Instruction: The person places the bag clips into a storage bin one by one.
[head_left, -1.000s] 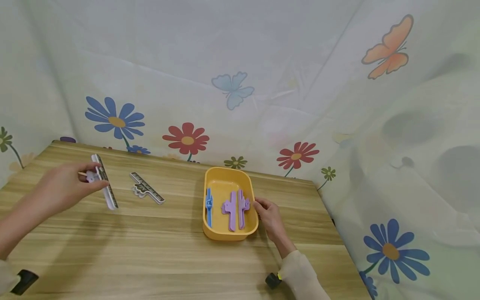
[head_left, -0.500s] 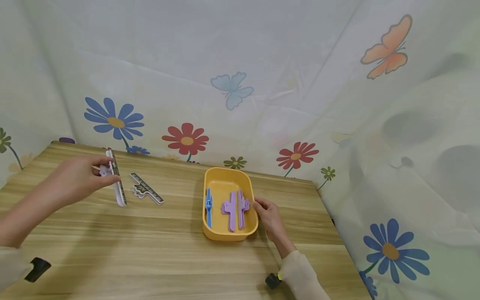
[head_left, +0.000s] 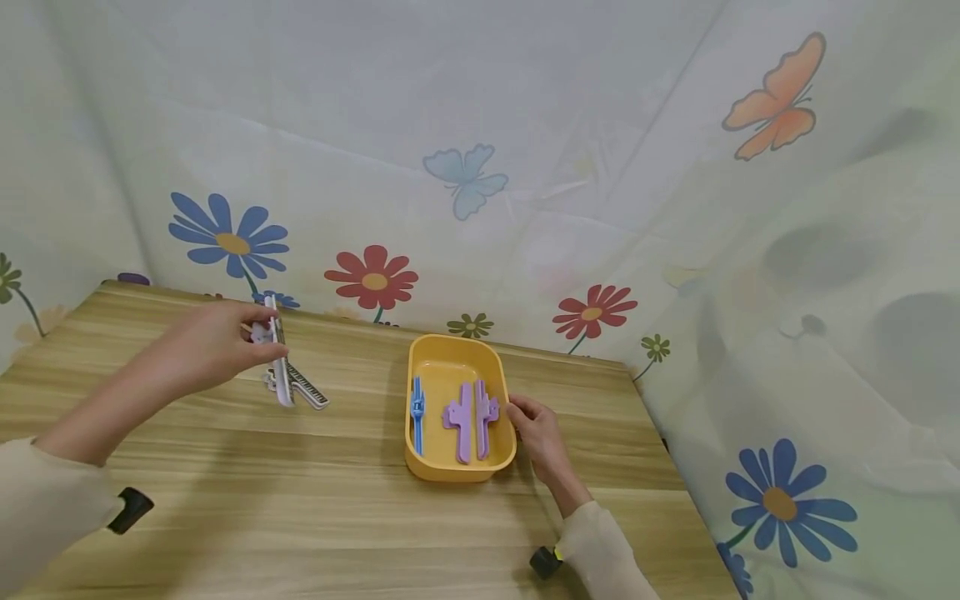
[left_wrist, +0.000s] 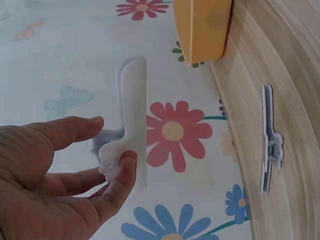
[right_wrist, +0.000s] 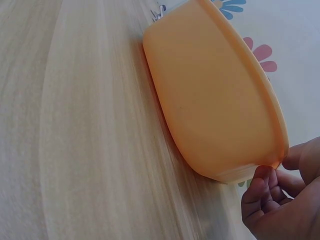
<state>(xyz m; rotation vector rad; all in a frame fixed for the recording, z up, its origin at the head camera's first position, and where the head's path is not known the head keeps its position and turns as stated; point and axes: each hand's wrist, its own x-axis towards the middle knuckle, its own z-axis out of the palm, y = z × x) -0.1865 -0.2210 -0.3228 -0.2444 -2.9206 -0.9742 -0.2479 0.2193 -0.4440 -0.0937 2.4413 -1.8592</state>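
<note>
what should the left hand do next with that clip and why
Probably carry the held clip rightward over the tray: the left hand holds it above the table, left of the tray, while the right hand grips the rim, and a blue clip and two purple clips lie inside.

Our L slv (head_left: 56, 508) and R slv (head_left: 606, 550) are plain cream; we've a blk, blocky L wrist unit (head_left: 131, 510) and R wrist unit (head_left: 545, 562) (latter w/ a sm. yellow bit (head_left: 558, 553)). Our L hand (head_left: 213, 346) and R hand (head_left: 542, 437) are bare.
</note>
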